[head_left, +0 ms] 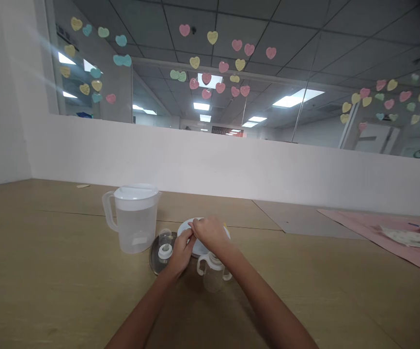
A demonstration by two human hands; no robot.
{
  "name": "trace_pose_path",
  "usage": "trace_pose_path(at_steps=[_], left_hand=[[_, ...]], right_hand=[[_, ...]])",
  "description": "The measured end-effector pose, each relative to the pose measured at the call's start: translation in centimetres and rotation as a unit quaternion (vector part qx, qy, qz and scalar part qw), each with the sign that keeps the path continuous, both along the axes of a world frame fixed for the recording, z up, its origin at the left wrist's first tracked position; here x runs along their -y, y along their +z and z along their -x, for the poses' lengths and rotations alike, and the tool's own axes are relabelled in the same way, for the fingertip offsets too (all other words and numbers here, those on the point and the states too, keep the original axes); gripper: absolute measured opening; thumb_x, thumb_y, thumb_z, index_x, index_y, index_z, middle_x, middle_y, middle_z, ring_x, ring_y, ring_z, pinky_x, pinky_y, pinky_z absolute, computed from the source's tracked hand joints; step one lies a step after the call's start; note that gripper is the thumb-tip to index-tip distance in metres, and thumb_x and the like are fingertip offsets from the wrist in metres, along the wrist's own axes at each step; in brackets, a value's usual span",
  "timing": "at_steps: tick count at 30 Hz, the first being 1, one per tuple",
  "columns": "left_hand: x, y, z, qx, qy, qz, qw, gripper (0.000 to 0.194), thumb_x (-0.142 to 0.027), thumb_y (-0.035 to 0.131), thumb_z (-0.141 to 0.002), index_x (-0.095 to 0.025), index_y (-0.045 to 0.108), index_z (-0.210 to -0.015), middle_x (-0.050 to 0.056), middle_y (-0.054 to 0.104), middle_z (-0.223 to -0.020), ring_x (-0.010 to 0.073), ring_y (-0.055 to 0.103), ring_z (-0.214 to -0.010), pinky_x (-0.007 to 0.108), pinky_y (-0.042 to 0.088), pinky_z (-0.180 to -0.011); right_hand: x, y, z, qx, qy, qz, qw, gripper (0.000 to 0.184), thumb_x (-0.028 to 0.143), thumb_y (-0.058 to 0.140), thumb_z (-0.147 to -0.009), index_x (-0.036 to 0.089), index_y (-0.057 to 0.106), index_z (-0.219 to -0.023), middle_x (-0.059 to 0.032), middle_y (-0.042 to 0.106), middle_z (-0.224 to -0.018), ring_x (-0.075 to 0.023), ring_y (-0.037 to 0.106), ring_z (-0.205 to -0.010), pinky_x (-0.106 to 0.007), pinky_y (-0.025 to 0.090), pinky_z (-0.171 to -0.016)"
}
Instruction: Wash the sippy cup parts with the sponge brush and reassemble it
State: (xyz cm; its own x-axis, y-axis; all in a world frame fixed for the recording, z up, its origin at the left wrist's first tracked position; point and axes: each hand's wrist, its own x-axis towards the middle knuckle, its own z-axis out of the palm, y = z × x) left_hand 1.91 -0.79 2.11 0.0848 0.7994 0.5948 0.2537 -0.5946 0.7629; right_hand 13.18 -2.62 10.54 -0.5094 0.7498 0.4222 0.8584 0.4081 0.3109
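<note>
Left hand [182,248] and right hand [209,233] meet above a pale round plate [185,227], their fingers bent inward and the fingertips brought together near its middle. Whether a small object is pinched between them cannot be told, since the fingers cover the point of contact. The plate lies on a wood-toned table [68,291], partly hidden by the right hand, with a small yellow patch [225,225] visible at its far right edge. Nearer the wearer, a clear bottle [213,281] with two white side handles stands upright, just beside the plate and partly behind the right forearm. To the left, a dark tray [154,259] bears a white collar-like piece [165,251] and, behind it, a clear domed piece [165,235] — both close to the left hand. Farther left stands a translucent lidded pitcher [136,228], its handle directed leftward. At the far right, a pink sheet [355,224] carries a plastic-like packet [409,241]. Beyond the table rises a low white wall [195,162], surmounted by a glass panel [268,102] with heart-shaped notes [212,37] — pink, yellow, green and blue.
</note>
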Motion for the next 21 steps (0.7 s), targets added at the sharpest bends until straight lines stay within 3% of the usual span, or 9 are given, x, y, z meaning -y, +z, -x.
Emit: trace_pose_path(at_steps=[14,21], left_hand=[[-0.3,-0.2,-0.1,0.01,0.004,-0.004,1.0,0.033,-0.036,0.042,-0.083,-0.015,0.064,-0.097,0.01,0.066,-0.101,0.0224,0.057,-0.091,0.035,0.041,-0.087],[0.2,0.6,0.2,0.052,-0.002,0.013,0.999,0.035,-0.041,0.044,-0.083,-0.014,0.063,-0.094,0.007,0.066,-0.088,0.0203,0.057,-0.085,0.03,0.043,-0.077]], right_hand=[[-0.2,-0.8,0.4,-0.032,-0.013,0.028,0.999,0.022,0.025,0.031,-0.093,0.016,0.051,-0.096,-0.0112,0.067,-0.083,-0.0196,0.064,-0.073,-0.025,0.04,-0.058],[-0.5,0.0,-1.0,-0.181,0.108,0.061,0.976,0.021,0.017,0.036,-0.089,0.019,0.051,-0.103,-0.0045,0.067,-0.087,-0.0147,0.061,-0.076,-0.023,0.036,-0.063]])
